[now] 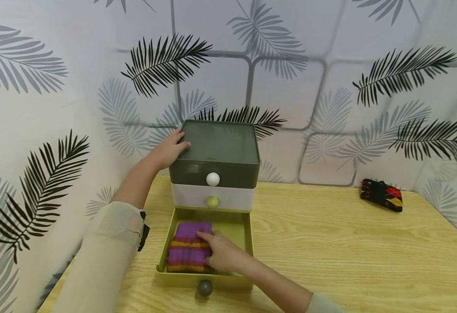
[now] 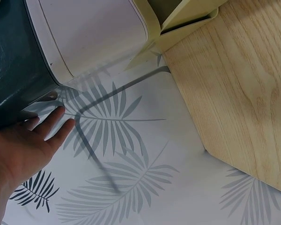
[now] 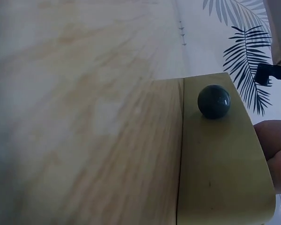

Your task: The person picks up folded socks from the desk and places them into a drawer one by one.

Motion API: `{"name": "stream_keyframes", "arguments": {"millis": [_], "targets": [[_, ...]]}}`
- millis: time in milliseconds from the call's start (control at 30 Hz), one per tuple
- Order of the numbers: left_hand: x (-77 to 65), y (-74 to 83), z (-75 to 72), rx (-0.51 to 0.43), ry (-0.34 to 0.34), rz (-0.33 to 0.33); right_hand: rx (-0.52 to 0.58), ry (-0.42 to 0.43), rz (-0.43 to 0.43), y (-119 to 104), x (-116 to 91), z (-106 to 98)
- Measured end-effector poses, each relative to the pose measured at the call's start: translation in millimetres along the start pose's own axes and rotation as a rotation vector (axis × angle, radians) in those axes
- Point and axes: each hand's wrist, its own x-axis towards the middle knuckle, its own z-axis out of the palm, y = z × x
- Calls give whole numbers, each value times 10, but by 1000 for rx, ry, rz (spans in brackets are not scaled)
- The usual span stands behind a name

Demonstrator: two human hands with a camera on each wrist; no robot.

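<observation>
A small stacked drawer unit has a dark green top drawer (image 1: 197, 173), a white middle drawer (image 1: 189, 195) and a yellow-green bottom drawer (image 1: 236, 226) pulled out. Folded purple, orange and red striped knitwear, probably socks (image 1: 189, 252), lies in the left part of the bottom drawer. My right hand (image 1: 226, 254) rests at its right side, index finger extended over it and thumb lower down. Part of that hand shows past the drawer front in the right wrist view. My left hand (image 1: 168, 150) touches the unit's upper left edge, fingers spread over the top and side.
A folded black, red and yellow argyle knit piece (image 1: 381, 194) lies at the far right of the wooden table (image 1: 330, 252). A leaf-patterned cloth (image 1: 291, 95) hangs behind. The open drawer's dark round knob (image 1: 205, 288) sticks out toward me.
</observation>
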Motion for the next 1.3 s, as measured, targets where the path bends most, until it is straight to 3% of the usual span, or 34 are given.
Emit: {"name": "stream_keyframes", "arguments": {"millis": [200,333,533,733,833,1000,1300], "targets": [[9,-12,9,-26,-5,10,-248,-16,34,-66,-13,-21],[4,-15,9,-27,-4,15,-347,-6,10,-72,-46,-64],[-24,-8,-12,-23,7,6,-356,32,10,-51,-162,-242],[-18,2,-5,-15,5,14,-290,123,-76,65,-386,-588],[-11,1,6,-11,3,18,-265,187,-90,184,-503,-785],[-1,-15,17,-15,0,19,-277,311,-34,468,-677,-1148],[9,-11,15,-3,0,10,-354,514,109,1272,-924,-1851]]}}
